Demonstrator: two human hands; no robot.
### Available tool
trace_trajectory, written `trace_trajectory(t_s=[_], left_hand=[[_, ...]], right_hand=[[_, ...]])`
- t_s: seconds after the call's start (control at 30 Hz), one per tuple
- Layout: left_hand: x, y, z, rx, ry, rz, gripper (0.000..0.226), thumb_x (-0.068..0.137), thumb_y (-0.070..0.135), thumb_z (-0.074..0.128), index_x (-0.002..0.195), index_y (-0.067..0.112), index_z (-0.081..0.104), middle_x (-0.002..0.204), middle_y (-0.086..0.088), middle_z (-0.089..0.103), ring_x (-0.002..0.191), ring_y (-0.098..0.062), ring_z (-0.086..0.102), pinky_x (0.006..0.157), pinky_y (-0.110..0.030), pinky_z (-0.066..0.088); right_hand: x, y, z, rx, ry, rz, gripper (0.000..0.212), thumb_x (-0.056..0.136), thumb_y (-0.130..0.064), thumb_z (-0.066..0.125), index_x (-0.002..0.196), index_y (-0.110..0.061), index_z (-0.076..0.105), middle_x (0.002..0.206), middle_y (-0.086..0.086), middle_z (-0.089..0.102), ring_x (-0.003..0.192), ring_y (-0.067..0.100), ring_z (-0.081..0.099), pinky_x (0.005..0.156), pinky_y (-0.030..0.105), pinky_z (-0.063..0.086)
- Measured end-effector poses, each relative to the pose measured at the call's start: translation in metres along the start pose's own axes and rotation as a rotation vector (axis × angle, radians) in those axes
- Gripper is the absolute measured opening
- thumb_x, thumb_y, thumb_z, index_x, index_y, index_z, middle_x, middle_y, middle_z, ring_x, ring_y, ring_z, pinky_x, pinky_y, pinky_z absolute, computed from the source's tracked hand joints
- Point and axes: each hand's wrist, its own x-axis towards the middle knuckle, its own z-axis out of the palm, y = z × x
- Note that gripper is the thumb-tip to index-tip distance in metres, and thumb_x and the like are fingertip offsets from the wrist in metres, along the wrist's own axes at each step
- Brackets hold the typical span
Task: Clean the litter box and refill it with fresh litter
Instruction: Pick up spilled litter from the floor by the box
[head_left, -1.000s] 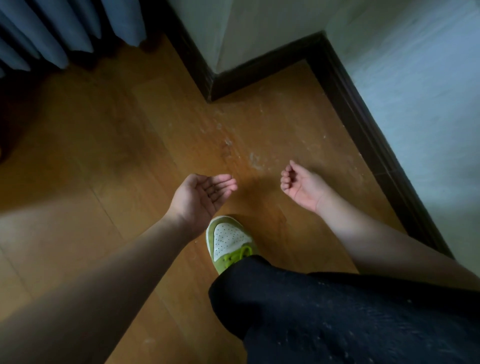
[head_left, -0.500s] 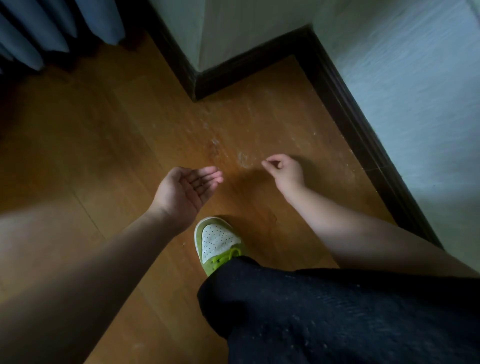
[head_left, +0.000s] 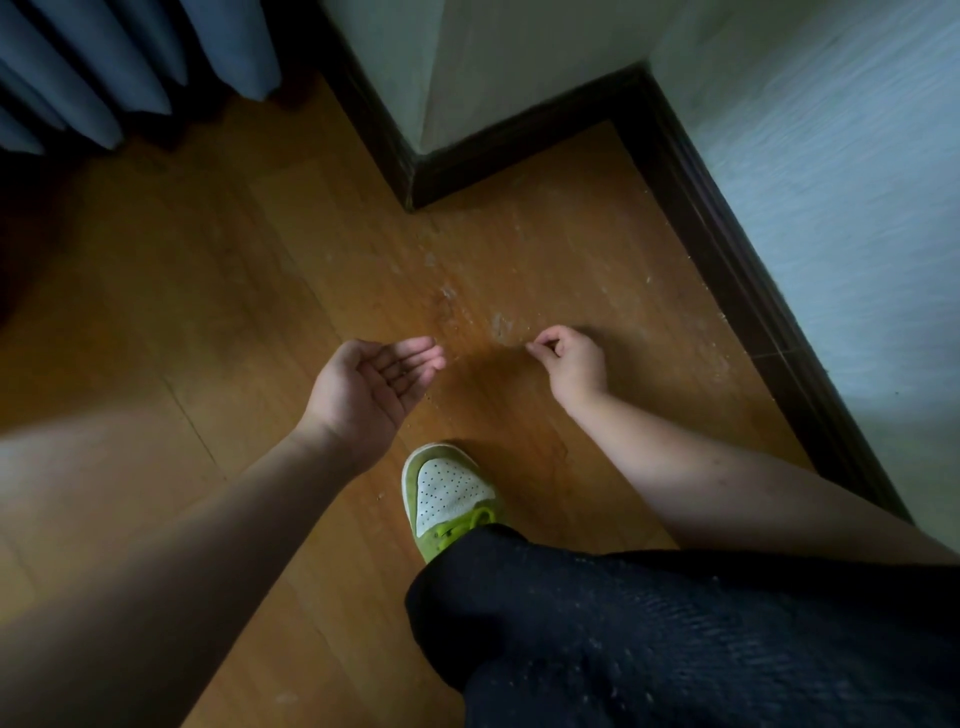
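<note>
Wooden floor (head_left: 260, 291), left hand (head_left: 371, 387) cupped open, right hand (head_left: 571, 361) pinched, contents indiscernible.

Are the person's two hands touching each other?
Apart. The head view shows bare wooden floor between the cupped, palm-up left hand and the pinching right hand.

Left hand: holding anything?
No, the left hand is cupped palm up and open, with nothing visible in it, beside the shoe.
</note>
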Motion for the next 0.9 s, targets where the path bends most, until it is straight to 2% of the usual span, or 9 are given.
trace_trajectory(t_s=[0.17,0.23,0.3,0.33,0.43,0.57,0.73,0.83,0.9], left_hand=[[-0.001,0.006,0.001,-0.023,-0.005,0.014,0.059,0.098,0.018,0.023,0.083,-0.006,0.076,0.102,-0.024,0.071,0.095,-0.029,0.072,0.082,-0.030,0.059],[-0.001,0.008,0.000,-0.022,-0.011,0.018,0.059,0.097,0.018,0.024,0.084,-0.006,0.076,0.102,-0.024,0.071,0.095,-0.029,0.072,0.082,-0.030,0.059],[-0.002,0.007,0.001,-0.023,-0.014,0.012,0.059,0.097,0.018,0.024,0.084,-0.006,0.076,0.102,-0.024,0.071,0.095,-0.029,0.072,0.084,-0.030,0.058],[-0.002,0.005,0.001,-0.022,-0.014,0.006,0.058,0.097,0.018,0.024,0.084,-0.006,0.076,0.103,-0.024,0.071,0.095,-0.029,0.072,0.085,-0.030,0.058],[-0.002,0.000,0.003,-0.022,-0.025,-0.014,0.057,0.097,0.018,0.025,0.087,-0.008,0.075,0.105,-0.026,0.070,0.097,-0.030,0.071,0.085,-0.030,0.058],[-0.002,-0.007,0.006,-0.004,-0.048,-0.046,0.057,0.097,0.018,0.024,0.089,-0.008,0.075,0.106,-0.026,0.070,0.096,-0.030,0.071,0.085,-0.030,0.058],[-0.004,-0.013,0.005,0.026,-0.045,-0.067,0.058,0.097,0.018,0.024,0.088,-0.008,0.075,0.105,-0.026,0.070,0.095,-0.029,0.071,0.083,-0.030,0.059],[-0.004,-0.010,0.004,0.037,-0.036,-0.069,0.055,0.097,0.017,0.025,0.093,-0.008,0.073,0.105,-0.025,0.070,0.096,-0.029,0.071,0.086,-0.030,0.058],[-0.004,-0.008,0.004,0.030,-0.033,-0.063,0.053,0.097,0.017,0.025,0.096,-0.009,0.071,0.104,-0.025,0.070,0.097,-0.029,0.070,0.089,-0.030,0.056]], right_hand=[[0.002,-0.006,-0.013,0.167,-0.052,0.113,0.038,0.099,-0.035,0.047,0.128,-0.011,0.054,0.119,0.005,0.062,0.108,0.020,0.058,0.086,0.027,0.044],[0.003,-0.004,-0.021,0.564,-0.071,0.296,0.040,0.100,-0.037,0.044,0.133,-0.013,0.047,0.099,0.002,0.062,0.088,0.015,0.058,0.082,0.026,0.045],[0.000,0.002,-0.029,1.074,-0.089,0.462,0.023,0.102,-0.030,0.043,0.114,-0.013,0.053,0.063,-0.003,0.039,0.055,0.010,0.034,0.062,0.024,0.034],[-0.002,0.005,-0.034,1.258,-0.107,0.519,0.018,0.102,-0.026,0.042,0.099,-0.013,0.054,0.058,-0.003,0.029,0.051,0.011,0.024,0.056,0.025,0.028],[-0.009,0.015,-0.041,1.467,-0.222,0.534,0.037,0.100,-0.023,0.037,0.064,-0.017,0.042,0.053,-0.004,0.023,0.046,0.011,0.018,0.045,0.024,0.020],[-0.014,0.027,-0.040,1.488,-0.293,0.507,0.035,0.097,-0.022,0.041,0.063,-0.018,0.041,0.055,-0.004,0.031,0.046,0.010,0.026,0.047,0.023,0.023],[-0.018,0.033,-0.036,1.405,-0.170,0.557,0.024,0.092,-0.021,0.041,0.070,-0.014,0.041,0.064,0.001,0.040,0.057,0.014,0.033,0.058,0.026,0.029],[-0.014,0.030,-0.033,1.121,-0.042,0.561,0.035,0.099,-0.030,0.042,0.066,-0.018,0.041,0.059,-0.002,0.036,0.052,0.012,0.031,0.059,0.028,0.032],[-0.012,0.027,-0.030,0.746,0.030,0.515,0.034,0.098,-0.042,0.044,0.081,-0.017,0.059,0.073,-0.002,0.055,0.063,0.012,0.051,0.070,0.030,0.045]])
